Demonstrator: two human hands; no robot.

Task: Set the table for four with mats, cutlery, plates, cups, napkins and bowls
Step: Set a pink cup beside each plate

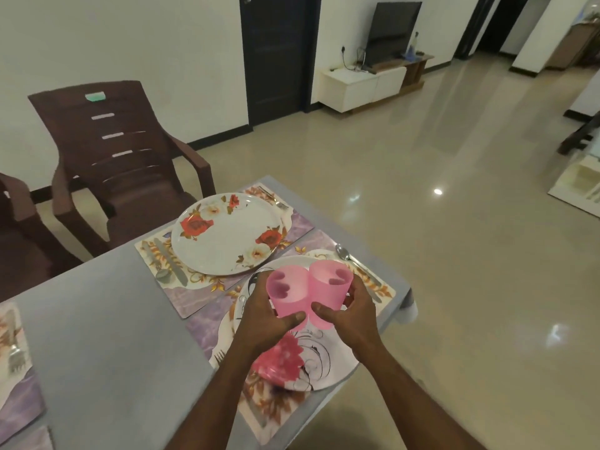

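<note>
Now, from the head camera, two translucent pink cups are held side by side above the near plate (319,358), their sides touching. The left hand (269,315) grasps the left cup (287,292), fingers curled round its far side and thumb across the near side. The right hand (349,311) grasps the right cup (329,289) the same way, thumb pointing left along its lower wall. Both cups stand roughly upright with open mouths facing up.

Under them, the near plate, white with a large pink flower, lies on a floral mat (214,326) at the right end of the grey table (104,319). A spoon (349,258) lies on that mat to the right of the plate, and a fork's tines (220,355) show at its left edge. Farther off, a second plate (227,235) with red roses sits on its own mat (300,222), with cutlery on either side. Another mat with a fork (14,352) shows at the left edge. Brown plastic chairs (123,157) stand beyond the table.
</note>
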